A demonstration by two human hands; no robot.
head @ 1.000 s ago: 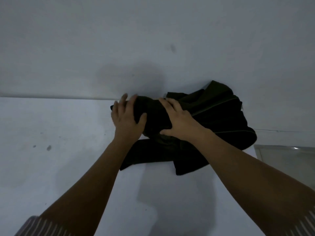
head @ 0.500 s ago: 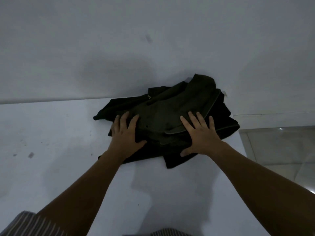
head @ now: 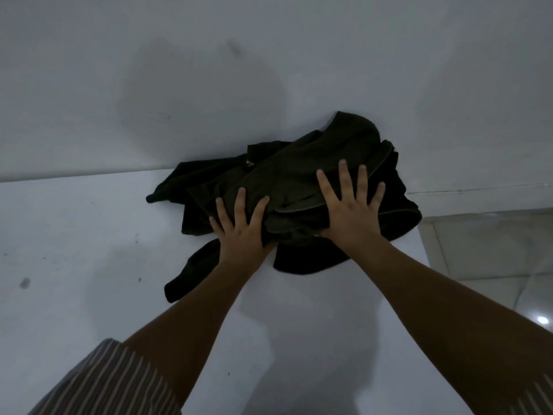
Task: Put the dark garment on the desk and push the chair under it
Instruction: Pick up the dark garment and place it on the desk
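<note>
Dark cloth: one dark garment (head: 299, 187), bunched in a loose heap on the white desk (head: 74, 235), its back edge touching the wall (head: 269, 70) and its right side near the desk's right edge
Left hand (head: 242, 229): one, flat on the garment's near left side, fingers spread, pressing rather than gripping
Right hand (head: 350, 211): one, flat on the garment's right part, fingers spread wide, nothing clasped
Sleeves: two striped cuffs, one on each forearm, nearer the person than the garment
Chair: none in view
Risk, slide: the heap sits close to the desk's right edge, so a push to the right could tip it onto the tiled floor (head: 493, 250)
Risk, drag: a loose flap lies toward the person; withdrawing hands might catch it and pull the heap forward
</note>
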